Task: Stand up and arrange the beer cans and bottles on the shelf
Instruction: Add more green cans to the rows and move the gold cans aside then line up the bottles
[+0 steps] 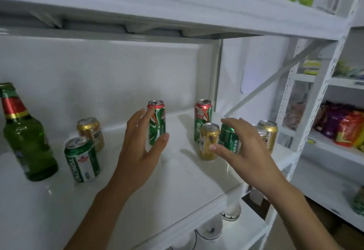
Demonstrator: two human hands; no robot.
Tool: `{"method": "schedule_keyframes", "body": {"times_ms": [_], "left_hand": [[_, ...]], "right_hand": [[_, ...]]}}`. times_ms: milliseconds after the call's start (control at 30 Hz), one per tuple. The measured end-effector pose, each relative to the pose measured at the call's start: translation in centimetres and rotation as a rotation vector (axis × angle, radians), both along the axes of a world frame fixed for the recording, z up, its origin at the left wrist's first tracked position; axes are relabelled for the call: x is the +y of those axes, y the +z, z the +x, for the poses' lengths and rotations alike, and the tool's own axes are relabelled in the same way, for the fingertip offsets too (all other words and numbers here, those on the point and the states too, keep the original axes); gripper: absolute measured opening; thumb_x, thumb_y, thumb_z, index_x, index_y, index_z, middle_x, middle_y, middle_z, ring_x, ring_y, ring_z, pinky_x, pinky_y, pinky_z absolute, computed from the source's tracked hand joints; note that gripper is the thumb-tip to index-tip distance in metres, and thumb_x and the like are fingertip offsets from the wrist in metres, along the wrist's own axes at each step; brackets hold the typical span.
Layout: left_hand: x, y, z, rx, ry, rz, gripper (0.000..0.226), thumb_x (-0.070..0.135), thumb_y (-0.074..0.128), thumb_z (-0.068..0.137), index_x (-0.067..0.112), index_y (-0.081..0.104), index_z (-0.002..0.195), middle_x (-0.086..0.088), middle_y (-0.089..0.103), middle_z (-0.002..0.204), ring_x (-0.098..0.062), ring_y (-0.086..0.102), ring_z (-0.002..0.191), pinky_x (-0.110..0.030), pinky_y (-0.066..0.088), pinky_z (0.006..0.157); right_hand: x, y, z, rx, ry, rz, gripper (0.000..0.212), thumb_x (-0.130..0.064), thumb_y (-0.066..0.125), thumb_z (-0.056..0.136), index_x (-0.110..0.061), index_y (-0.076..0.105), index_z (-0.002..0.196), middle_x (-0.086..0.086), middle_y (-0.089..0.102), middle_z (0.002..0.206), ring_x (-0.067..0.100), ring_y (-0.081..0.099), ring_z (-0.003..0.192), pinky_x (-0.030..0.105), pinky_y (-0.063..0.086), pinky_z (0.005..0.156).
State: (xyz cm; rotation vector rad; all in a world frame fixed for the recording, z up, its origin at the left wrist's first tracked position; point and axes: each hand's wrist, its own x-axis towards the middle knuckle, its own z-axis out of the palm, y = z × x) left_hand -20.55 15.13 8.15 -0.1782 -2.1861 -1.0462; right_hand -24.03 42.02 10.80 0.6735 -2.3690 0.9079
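Note:
On the white shelf (177, 182) every can and bottle in view stands upright. A green beer bottle (25, 141) is at the far left, with a green can (82, 161) and a gold can (90, 131) beside it. My left hand (141, 151) holds a tall green-and-red can (157, 123) between thumb and fingers at mid-shelf. A second tall green-and-red can (202, 118) stands at the back right. My right hand (244, 151) is spread open over a short green can (228, 139), its thumb tip at a gold can (208, 141). Another gold can (269, 133) stands behind that hand.
The shelf above (177, 13) hangs low over the cans and carries boxes. A white perforated upright (323, 100) and a diagonal brace bound the right side. Snack bags (342, 127) fill the neighbouring rack. Upturned glasses (230, 212) sit on the shelf below.

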Motion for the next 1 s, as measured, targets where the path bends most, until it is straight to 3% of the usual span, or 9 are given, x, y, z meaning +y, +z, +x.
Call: {"method": "schedule_keyframes", "body": {"times_ms": [67, 200, 367, 467, 533, 600, 700, 867, 1000], "left_hand": [[0.2, 0.1, -1.7, -0.008, 0.014, 0.013, 0.066, 0.054, 0.057, 0.1, 0.042, 0.03, 0.159, 0.015, 0.023, 0.165, 0.016, 0.02, 0.146, -0.003, 0.017, 0.11], [0.5, 0.5, -6.0, -0.009, 0.048, 0.054, 0.061, 0.023, 0.064, 0.102, 0.025, 0.038, 0.157, 0.009, 0.032, 0.154, 0.034, 0.023, 0.127, 0.01, 0.02, 0.098], [-0.2, 2.2, -12.5, -0.095, 0.202, 0.171, 0.077, 0.028, 0.073, 0.097, 0.027, 0.032, 0.162, 0.009, 0.026, 0.146, 0.0, 0.033, 0.129, -0.009, 0.027, 0.107], [-0.9, 2.4, -15.5, -0.126, 0.23, 0.245, 0.08, 0.024, 0.078, 0.094, 0.019, 0.035, 0.161, -0.002, 0.044, 0.149, -0.013, 0.053, 0.125, -0.011, 0.041, 0.099], [-1.3, 1.5, -16.5, -0.12, 0.256, 0.203, 0.069, 0.021, 0.078, 0.094, 0.014, 0.045, 0.154, 0.001, 0.06, 0.132, -0.018, 0.063, 0.115, -0.004, 0.048, 0.086], [-1.7, 0.3, -16.7, -0.1, 0.3, 0.127, 0.054, 0.021, 0.078, 0.094, 0.018, 0.053, 0.142, 0.006, 0.066, 0.117, -0.017, 0.066, 0.106, -0.012, 0.054, 0.083], [-1.9, -0.4, -16.7, -0.055, 0.33, 0.103, 0.045, 0.017, 0.08, 0.091, 0.021, 0.058, 0.13, 0.013, 0.068, 0.109, -0.014, 0.066, 0.1, -0.004, 0.049, 0.078], [-1.7, 0.7, -14.6, -0.007, 0.336, 0.153, 0.047, 0.015, 0.082, 0.089, 0.038, 0.057, 0.122, 0.037, 0.067, 0.103, 0.009, 0.067, 0.096, -0.007, 0.051, 0.082], [-1.4, 3.6, -10.1, 0.083, 0.358, 0.165, 0.048, 0.021, 0.081, 0.09, 0.041, 0.057, 0.127, 0.033, 0.068, 0.11, 0.012, 0.066, 0.1, -0.016, 0.055, 0.086]], "right_hand": [[0.2, 0.5, -2.3, -0.026, 0.01, 0.018, 0.084, -0.076, 0.056, 0.077, -0.026, 0.053, 0.146, -0.009, 0.055, 0.144, 0.012, 0.04, 0.138, 0.033, 0.032, 0.114], [0.6, 1.5, -8.3, -0.055, 0.017, 0.025, 0.072, -0.059, 0.067, 0.089, -0.026, 0.047, 0.15, -0.003, 0.051, 0.153, 0.02, 0.043, 0.14, 0.027, 0.031, 0.106], [-1.4, 3.9, -16.7, -0.127, 0.11, 0.126, 0.08, -0.05, 0.07, 0.092, -0.021, 0.036, 0.158, 0.009, 0.044, 0.159, 0.03, 0.042, 0.144, 0.041, 0.036, 0.117], [-3.1, 4.3, -20.9, -0.226, 0.17, 0.236, 0.086, -0.051, 0.073, 0.089, -0.024, 0.032, 0.159, 0.014, 0.043, 0.157, 0.035, 0.042, 0.142, 0.043, 0.037, 0.116], [-3.8, 4.0, -23.0, -0.345, 0.254, 0.257, 0.085, -0.052, 0.073, 0.089, -0.027, 0.032, 0.158, 0.012, 0.044, 0.156, 0.031, 0.046, 0.137, 0.038, 0.04, 0.112], [-4.2, 3.3, -24.5, -0.42, 0.333, 0.243, 0.08, -0.053, 0.074, 0.088, -0.028, 0.039, 0.155, 0.005, 0.052, 0.15, 0.02, 0.053, 0.122, 0.026, 0.043, 0.095], [-4.1, 2.6, -25.6, -0.404, 0.388, 0.167, 0.069, -0.053, 0.082, 0.079, -0.028, 0.058, 0.138, -0.004, 0.066, 0.129, 0.012, 0.061, 0.109, 0.014, 0.043, 0.076], [-3.9, 4.7, -25.1, -0.345, 0.397, 0.015, 0.035, -0.043, 0.092, 0.067, -0.024, 0.078, 0.092, -0.006, 0.077, 0.092, 0.013, 0.072, 0.091, 0.029, 0.058, 0.076], [-4.5, 8.2, -23.2, -0.179, 0.47, -0.079, 0.031, -0.045, 0.087, 0.071, -0.031, 0.073, 0.095, -0.019, 0.074, 0.093, -0.003, 0.067, 0.089, 0.014, 0.047, 0.072]]}}
